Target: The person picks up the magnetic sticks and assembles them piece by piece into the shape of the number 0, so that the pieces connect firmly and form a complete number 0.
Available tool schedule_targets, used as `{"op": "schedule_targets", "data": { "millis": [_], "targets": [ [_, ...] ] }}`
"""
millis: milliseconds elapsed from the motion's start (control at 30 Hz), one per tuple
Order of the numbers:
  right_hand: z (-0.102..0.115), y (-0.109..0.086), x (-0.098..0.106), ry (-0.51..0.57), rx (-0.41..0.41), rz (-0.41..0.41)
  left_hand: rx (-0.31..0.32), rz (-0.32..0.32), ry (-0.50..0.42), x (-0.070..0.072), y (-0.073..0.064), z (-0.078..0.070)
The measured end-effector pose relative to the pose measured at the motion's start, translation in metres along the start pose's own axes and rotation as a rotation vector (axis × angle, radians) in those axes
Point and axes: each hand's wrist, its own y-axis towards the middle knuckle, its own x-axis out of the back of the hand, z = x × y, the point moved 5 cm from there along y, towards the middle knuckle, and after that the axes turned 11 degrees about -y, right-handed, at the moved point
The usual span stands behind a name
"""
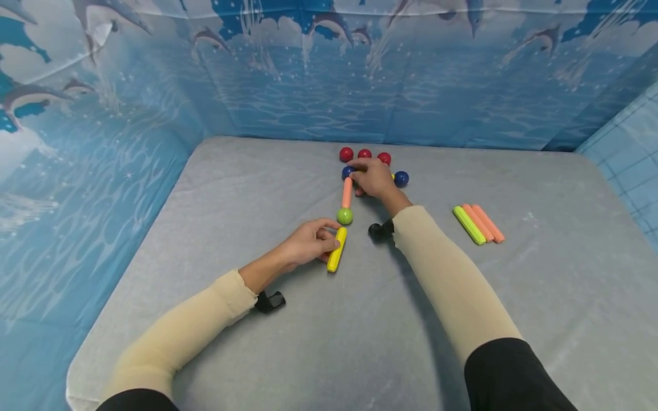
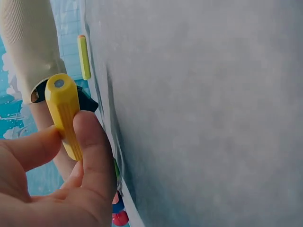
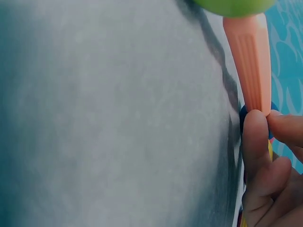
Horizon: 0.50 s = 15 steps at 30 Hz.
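Note:
My left hand (image 1: 311, 242) pinches a yellow magnetic stick (image 1: 336, 250) between thumb and fingers; a grey disc shows on its end in the left wrist view. Just beyond that stick's far end sits a green ball (image 1: 345, 216). An orange stick (image 1: 346, 193) runs from the green ball to a blue ball (image 1: 348, 172). At that joint, the thumb and fingers of my right hand (image 1: 374, 178) pinch the blue ball, their tips right at the orange stick's end (image 3: 251, 71). The right hand partly hides a row of red balls (image 1: 364, 153) and yellow parts behind it.
A second blue ball (image 1: 401, 178) lies right of the right hand, with a bit of yellow beside it. Farther right, a lime stick (image 1: 469, 225) and two orange sticks (image 1: 487, 223) lie side by side on the grey tabletop (image 1: 555, 274). A dolphin-print curtain (image 1: 308, 103) hangs behind.

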Motion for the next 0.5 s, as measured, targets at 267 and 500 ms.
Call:
{"op": "schedule_targets", "data": {
  "millis": [267, 500],
  "targets": [
    [0.002, 0.003, 0.001, 0.001, 0.004, -0.012, 0.044, -0.064, -0.05, 0.004, 0.009, 0.0],
    [0.007, 0.004, 0.001, -0.008, 0.027, 0.005, 0.035, -0.098, -0.049, 0.007, 0.012, 0.002]
  ]
}}
